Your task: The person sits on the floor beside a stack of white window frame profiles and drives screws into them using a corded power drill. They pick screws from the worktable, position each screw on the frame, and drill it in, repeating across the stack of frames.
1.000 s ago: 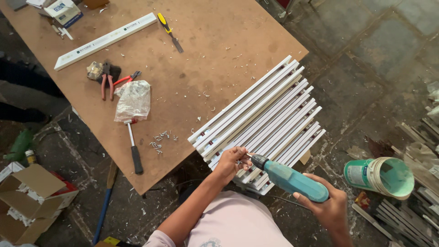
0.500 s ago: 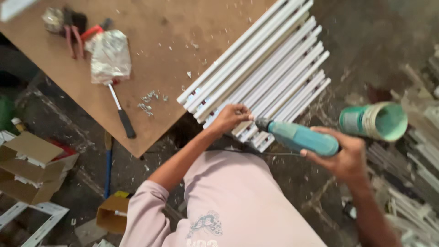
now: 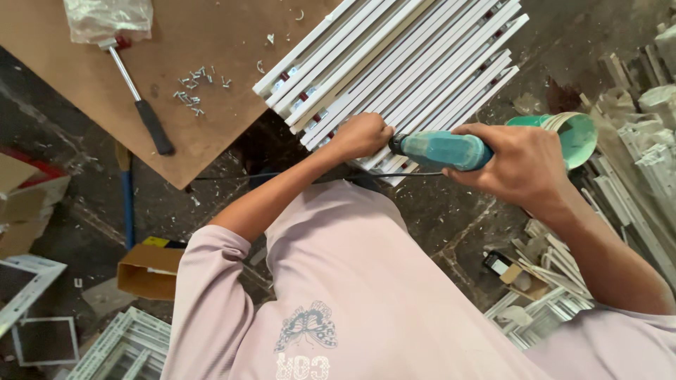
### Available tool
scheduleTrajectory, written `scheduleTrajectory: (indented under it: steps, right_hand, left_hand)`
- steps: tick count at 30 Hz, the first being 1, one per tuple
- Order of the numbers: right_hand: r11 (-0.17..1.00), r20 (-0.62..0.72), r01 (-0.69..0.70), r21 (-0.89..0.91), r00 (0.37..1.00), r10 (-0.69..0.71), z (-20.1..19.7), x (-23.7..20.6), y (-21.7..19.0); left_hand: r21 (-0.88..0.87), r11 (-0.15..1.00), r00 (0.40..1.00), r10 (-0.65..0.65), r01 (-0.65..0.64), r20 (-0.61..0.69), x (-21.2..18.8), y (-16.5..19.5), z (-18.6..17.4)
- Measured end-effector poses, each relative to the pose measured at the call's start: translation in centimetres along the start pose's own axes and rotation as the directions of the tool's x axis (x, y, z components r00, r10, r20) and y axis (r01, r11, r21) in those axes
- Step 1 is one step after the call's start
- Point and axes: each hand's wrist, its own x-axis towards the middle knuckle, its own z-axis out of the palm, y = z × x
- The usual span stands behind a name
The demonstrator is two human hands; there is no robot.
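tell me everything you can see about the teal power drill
The teal power drill has a rounded, plastic-looking body with scuffed, worn paint and a darker nose at its left end. It lies roughly level, nose pointing left at the near ends of the stack of white slats that overhangs the table edge. The right hand wraps around its rear, hiding the handle. The left hand is closed right at the nose, hiding the tip. A thin dark cord runs leftward just below it.
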Motion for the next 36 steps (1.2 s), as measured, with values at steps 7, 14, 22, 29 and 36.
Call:
scheduleTrajectory:
  steps: [7,14,22,29,36]
  right_hand:
    - [0.998,0.002,0.065,-0.017,0.998,-0.065,0.3,0.4,-1.2]
    - [0.995,0.011,0.083,-0.048,0.997,-0.083,0.5,0.8,-1.5]
    - [0.995,0.082,0.063,-0.08,0.995,-0.056,0.5,1.2,-2.5]
    - [0.994,0.139,0.036,-0.106,0.99,-0.021,0.2,2.0,-2.7]
    - [0.965,0.134,0.083,-0.25,0.99,-0.05,0.4,2.5,-3.4]
  left_hand:
    - [-0.036,0.998,0.998,0.044,-0.046,-0.043,-0.1,-0.5,0.6]
    - [-0.06,0.997,0.998,0.056,-0.058,-0.025,-0.3,-0.3,0.1]
    - [-0.311,0.903,0.92,0.185,-0.298,-0.345,-1.5,0.0,-2.0]
    - [-0.477,0.854,0.936,0.032,-0.208,-0.351,-4.0,0.2,-3.3]
    - [-0.567,0.793,0.94,0.021,-0.223,-0.341,-7.3,-0.9,-2.9]
